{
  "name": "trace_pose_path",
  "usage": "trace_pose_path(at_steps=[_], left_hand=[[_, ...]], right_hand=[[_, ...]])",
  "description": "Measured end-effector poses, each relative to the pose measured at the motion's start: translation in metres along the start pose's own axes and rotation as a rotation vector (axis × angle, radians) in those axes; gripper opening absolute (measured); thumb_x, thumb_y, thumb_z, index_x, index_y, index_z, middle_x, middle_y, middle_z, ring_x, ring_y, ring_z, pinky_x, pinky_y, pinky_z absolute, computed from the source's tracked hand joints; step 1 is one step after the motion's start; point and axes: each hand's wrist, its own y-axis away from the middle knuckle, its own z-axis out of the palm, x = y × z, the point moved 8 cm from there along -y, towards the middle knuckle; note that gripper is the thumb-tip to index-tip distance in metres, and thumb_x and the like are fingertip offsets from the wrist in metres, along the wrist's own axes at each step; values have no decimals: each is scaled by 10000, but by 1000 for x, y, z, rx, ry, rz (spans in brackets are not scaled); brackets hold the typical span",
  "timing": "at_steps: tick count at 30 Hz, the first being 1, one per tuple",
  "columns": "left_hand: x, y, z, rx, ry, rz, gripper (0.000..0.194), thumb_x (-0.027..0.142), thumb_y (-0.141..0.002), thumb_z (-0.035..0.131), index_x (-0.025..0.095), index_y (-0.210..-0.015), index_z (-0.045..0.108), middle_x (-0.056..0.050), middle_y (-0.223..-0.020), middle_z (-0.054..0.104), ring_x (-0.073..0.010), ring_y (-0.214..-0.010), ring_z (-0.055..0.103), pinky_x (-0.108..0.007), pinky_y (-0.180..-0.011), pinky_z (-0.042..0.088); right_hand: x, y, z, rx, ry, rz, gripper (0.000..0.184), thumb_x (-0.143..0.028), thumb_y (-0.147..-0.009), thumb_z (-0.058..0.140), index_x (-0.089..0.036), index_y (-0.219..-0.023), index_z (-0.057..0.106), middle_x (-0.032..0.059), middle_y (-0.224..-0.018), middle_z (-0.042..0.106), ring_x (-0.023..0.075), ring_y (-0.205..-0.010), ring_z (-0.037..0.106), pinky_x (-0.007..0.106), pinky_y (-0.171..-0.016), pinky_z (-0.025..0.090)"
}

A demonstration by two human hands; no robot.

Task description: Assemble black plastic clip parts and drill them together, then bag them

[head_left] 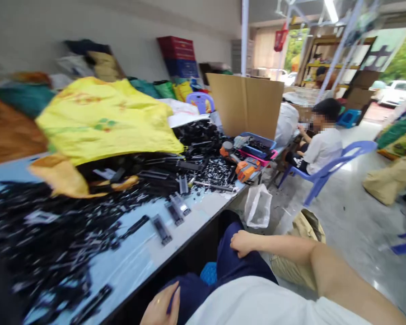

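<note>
My left hand [162, 305] rests at the bottom of the view against my dark blue trousers [185, 289]. Its thumb stands apart from the fingers, with dark cloth showing in the gap. Farther out, my right hand [243, 243] lies on the other thigh, its fingers curled in against the trouser cloth. Neither hand touches the light blue table [131, 266] beside me. Closest to its edge are several flat dark pieces with clear windows [161, 229]. A black slim part [135, 226] lies left of them, beside a large heap of small black parts [53, 243].
A yellow sack [108, 117] spills black parts onto the table. An orange cordless power tool [246, 169] lies near blue and pink trays [259, 146]. A cardboard sheet [246, 104] stands behind. A white bag [258, 205] hangs by the table edge. A person [324, 144] sits on a purple chair [338, 164].
</note>
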Motion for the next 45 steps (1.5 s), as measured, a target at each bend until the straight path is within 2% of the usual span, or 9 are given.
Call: trace_pose_path(at_steps=[4,9,16,20,24,29,34,37,45], left_hand=[[15,-7,-12,42,-50,-92,258,242,-864,412,215,-920,662,-56,-802,698,-185,-722,662,-312,-720,549],[23,-15,-11,18,-62,-139,287,257,-886,381,196,-899,661,-65,-792,696,-176,-728,656,-298,-710,538],[31,-20,-10,3,-83,-195,301,246,-898,362,181,-905,656,-58,-789,688,-161,-740,646,-288,-700,520],[30,-19,-16,3,-107,-236,317,242,-909,340,166,-910,647,-65,-808,688,-166,-761,641,-300,-705,509],[32,-17,-20,-32,-121,-267,314,245,-906,341,161,-915,643,-65,-813,681,-164,-771,632,-304,-725,499],[34,-10,-19,-178,-147,-351,287,217,-883,355,153,-910,634,-70,-819,669,-174,-774,615,-312,-734,481],[24,25,-15,-536,-217,-634,213,117,-767,439,162,-842,633,-77,-852,650,-197,-842,603,-298,-754,459],[22,44,-11,-692,-215,-715,287,80,-710,461,144,-931,633,-102,-940,641,-227,-912,598,-309,-764,455],[6,42,11,-727,-188,-711,335,12,-729,352,78,-850,658,-173,-920,645,-258,-930,604,-353,-800,422]], right_hand=[[1,-1,-1,-2,73,-39,249,-230,-734,586,-90,-924,663,142,-954,661,242,-920,602,302,-701,427],[3,4,-5,-10,53,-99,459,-382,-625,680,-130,-1007,637,117,-976,654,258,-937,590,322,-754,418],[2,-8,-3,8,70,-85,230,-127,-663,590,-73,-865,685,194,-919,667,290,-943,600,362,-855,386],[4,-16,-5,3,50,-110,216,-105,-670,536,-81,-823,686,185,-897,674,279,-906,605,346,-806,400],[14,-23,-6,-44,-86,-127,170,-122,-653,526,-125,-755,662,75,-746,670,177,-708,594,248,-635,409],[20,-30,-3,-142,-324,-169,121,-110,-644,468,-119,-675,584,-16,-577,542,76,-524,450,180,-506,342],[10,-23,6,-264,-501,-228,93,-138,-625,440,-130,-626,533,-54,-524,442,55,-486,360,180,-482,301],[-5,-10,16,-366,-551,-274,71,-132,-582,479,-128,-614,543,-53,-534,466,58,-507,385,179,-490,304],[-15,-8,20,-427,-515,-233,74,-91,-568,494,-123,-587,558,-55,-531,471,58,-521,393,182,-508,305]])
